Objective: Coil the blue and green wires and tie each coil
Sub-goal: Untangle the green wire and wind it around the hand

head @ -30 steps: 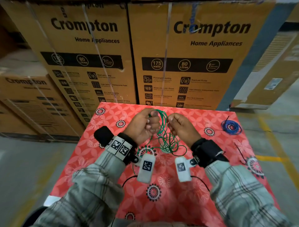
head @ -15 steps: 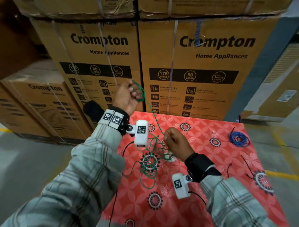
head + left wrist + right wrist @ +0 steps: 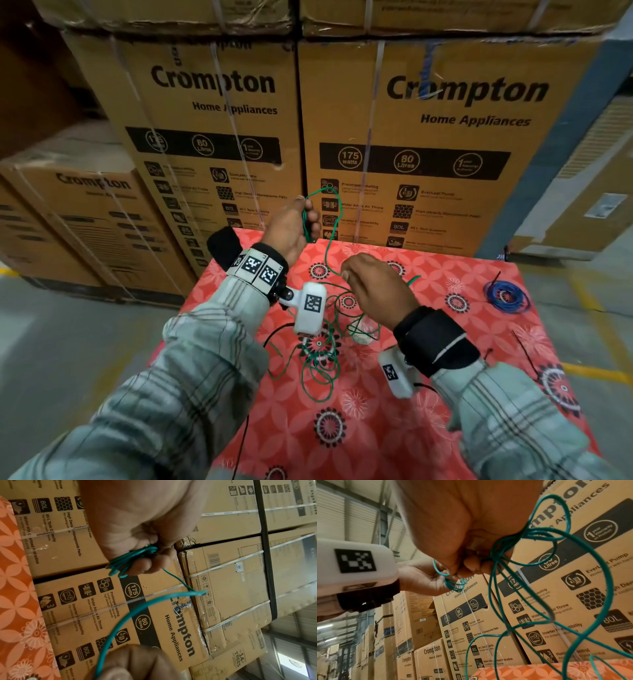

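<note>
My left hand (image 3: 297, 224) is raised above the table's far edge and grips a small bunch of loops of the green wire (image 3: 327, 240), seen close in the left wrist view (image 3: 126, 562). From there the wire runs down to my right hand (image 3: 371, 287), which pinches a bundle of strands (image 3: 498, 555) above the table. The rest of the green wire (image 3: 318, 363) lies in loose tangled loops on the red floral tablecloth (image 3: 376, 428). The blue wire (image 3: 507, 296) lies coiled at the table's right side, away from both hands.
Stacked brown Crompton cartons (image 3: 411, 137) stand right behind the table. A thin black tie (image 3: 524, 356) lies on the cloth near the right edge, another black piece (image 3: 495, 277) by the blue coil. Grey floor (image 3: 68, 342) lies left of the table.
Both hands were close together holding the green wire; the left hand then rose up and away, drawing a strand out. Since half a second ago the hands have stayed about the same.
</note>
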Tool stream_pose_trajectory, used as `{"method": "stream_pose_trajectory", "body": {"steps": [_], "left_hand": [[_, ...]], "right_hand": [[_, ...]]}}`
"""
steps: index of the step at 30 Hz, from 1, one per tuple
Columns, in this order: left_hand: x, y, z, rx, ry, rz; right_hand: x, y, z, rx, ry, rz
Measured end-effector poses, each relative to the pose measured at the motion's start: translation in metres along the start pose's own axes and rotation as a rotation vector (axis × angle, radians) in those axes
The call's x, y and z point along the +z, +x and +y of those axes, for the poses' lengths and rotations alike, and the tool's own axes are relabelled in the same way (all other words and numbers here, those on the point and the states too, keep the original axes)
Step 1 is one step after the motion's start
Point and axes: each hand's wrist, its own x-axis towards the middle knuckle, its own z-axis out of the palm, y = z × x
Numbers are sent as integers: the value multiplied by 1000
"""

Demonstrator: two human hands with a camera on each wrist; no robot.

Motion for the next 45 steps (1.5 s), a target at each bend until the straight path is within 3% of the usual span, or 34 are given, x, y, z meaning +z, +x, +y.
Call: {"method": "stream_pose_trajectory", "body": {"steps": [5, 9, 11, 13, 15, 20, 27, 30, 35, 39, 45], "left_hand": [[-4, 0, -6, -10, 123, -30], [-6, -2, -17, -30, 207, -80], [-4, -1, -19, -29, 211, -79], [-5, 1, -15, -28, 180, -52], [-12, 6, -4, -1, 107, 10], [-27, 17, 28, 160, -198, 213], [-24, 3, 24, 50, -256, -23], [-11, -5, 20, 7, -275, -108], [2, -11, 19, 6, -177, -146], [2, -12, 9, 8, -59, -64], [7, -25, -14, 45, 62, -100]], "right_hand": [[6, 2, 12, 271, 162, 18], [0, 17, 1, 601, 821, 93], [-8, 23, -8, 658, 1168, 97], [-15, 24, -12, 651, 1295, 74], [-18, 23, -12, 630, 1211, 111], [-6, 20, 8, 496, 690, 318], [11, 15, 40, 614, 478, 515], [19, 17, 45, 530, 243, 428], [27, 14, 21, 202, -145, 163], [12, 17, -3, -21, -173, 161], [-18, 31, -20, -165, -152, 203]]}}
